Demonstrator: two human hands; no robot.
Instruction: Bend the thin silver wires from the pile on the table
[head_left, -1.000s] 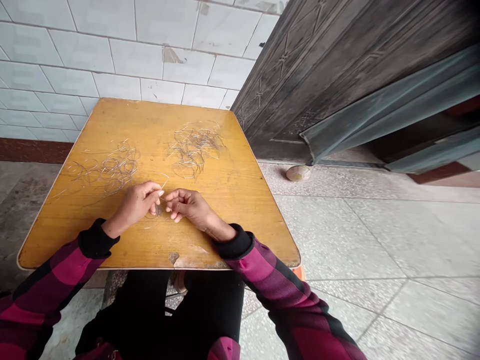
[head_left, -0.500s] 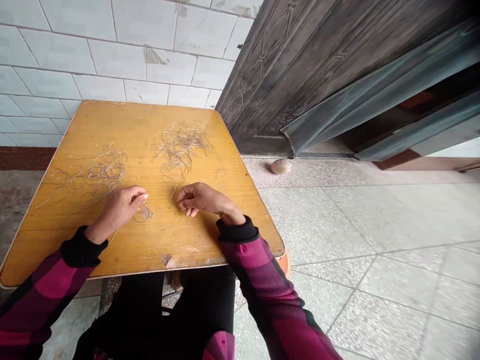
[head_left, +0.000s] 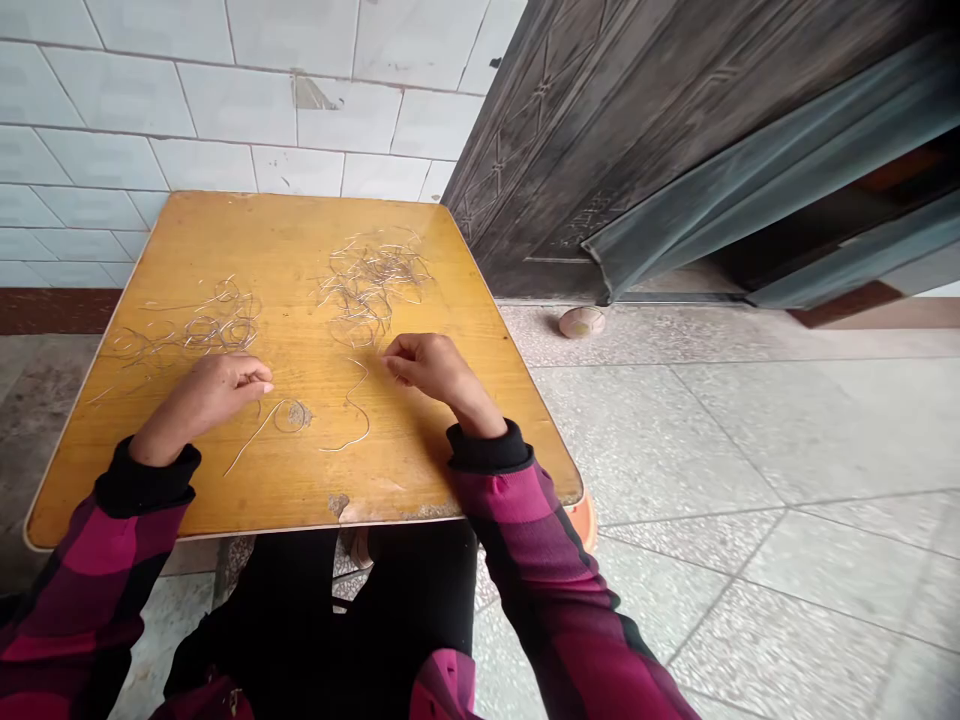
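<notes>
My left hand (head_left: 204, 396) rests on the wooden table (head_left: 300, 490) with its fingers pinched together. Just right of its fingertips lies a thin wire coiled into a small loop (head_left: 289, 415) with a long tail. My right hand (head_left: 435, 366) is curled in a pinch at the near edge of a pile of loose wire pieces (head_left: 373, 278). A wavy length of wire (head_left: 354, 410) lies on the table between my hands. Whether either pinch holds a wire is too fine to see. A group of looped wires (head_left: 202, 330) lies beyond my left hand.
The table stands against a white tiled wall (head_left: 225, 90). A dark carved door (head_left: 637, 150) is at the right. A small round object (head_left: 580, 321) lies on the stone floor by the door. An orange thing (head_left: 583, 520) shows under the table's right corner.
My hands have moved apart: the left drew back to the left, the right went up toward the loose wire pile. The coiled loop and a wavy wire now lie on the table between them.
</notes>
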